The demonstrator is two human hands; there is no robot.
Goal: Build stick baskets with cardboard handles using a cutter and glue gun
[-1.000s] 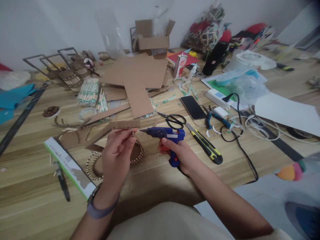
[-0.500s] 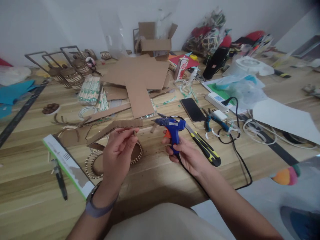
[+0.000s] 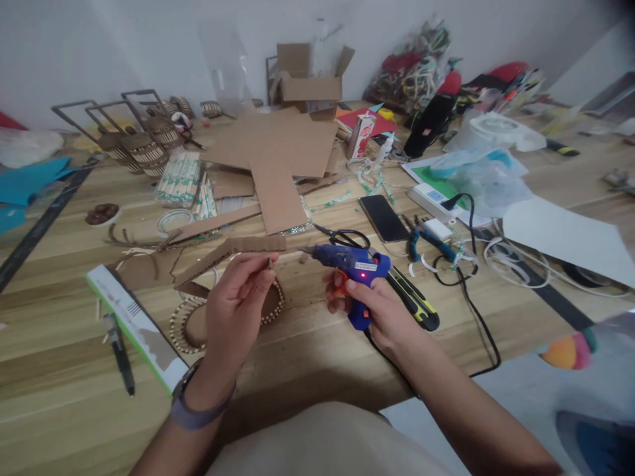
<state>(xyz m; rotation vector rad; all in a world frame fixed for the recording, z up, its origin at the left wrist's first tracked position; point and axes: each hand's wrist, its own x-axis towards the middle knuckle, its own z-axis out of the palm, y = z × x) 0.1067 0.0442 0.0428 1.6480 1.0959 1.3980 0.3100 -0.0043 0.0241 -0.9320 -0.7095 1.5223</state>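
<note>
My right hand (image 3: 367, 301) grips a blue hot glue gun (image 3: 358, 264) by its handle, fingers by the orange trigger. A red light glows on its side, and the nozzle points left. My left hand (image 3: 241, 294) pinches a tiny brown piece (image 3: 270, 263) between thumb and fingertips; what it is made of I cannot make out. The nozzle is apart from that piece. Partly hidden behind my left hand lie a ring edged with small pale sticks (image 3: 186, 324) and a second such ring (image 3: 276, 301). A bent cardboard strip (image 3: 228, 248) lies just beyond.
Beyond the glue gun lie scissors (image 3: 354, 238), a yellow-black utility knife (image 3: 414, 301) and a phone (image 3: 381, 218). Cut cardboard (image 3: 278, 192) covers the middle. A black pen (image 3: 120, 360) and a long white box (image 3: 136, 330) are at left. The gun's cord (image 3: 391, 367) runs off the front edge.
My right hand has turned the glue gun and drawn it slightly nearer and to the right. Its red light and the scissors' handles now show. My left hand stays nearly still.
</note>
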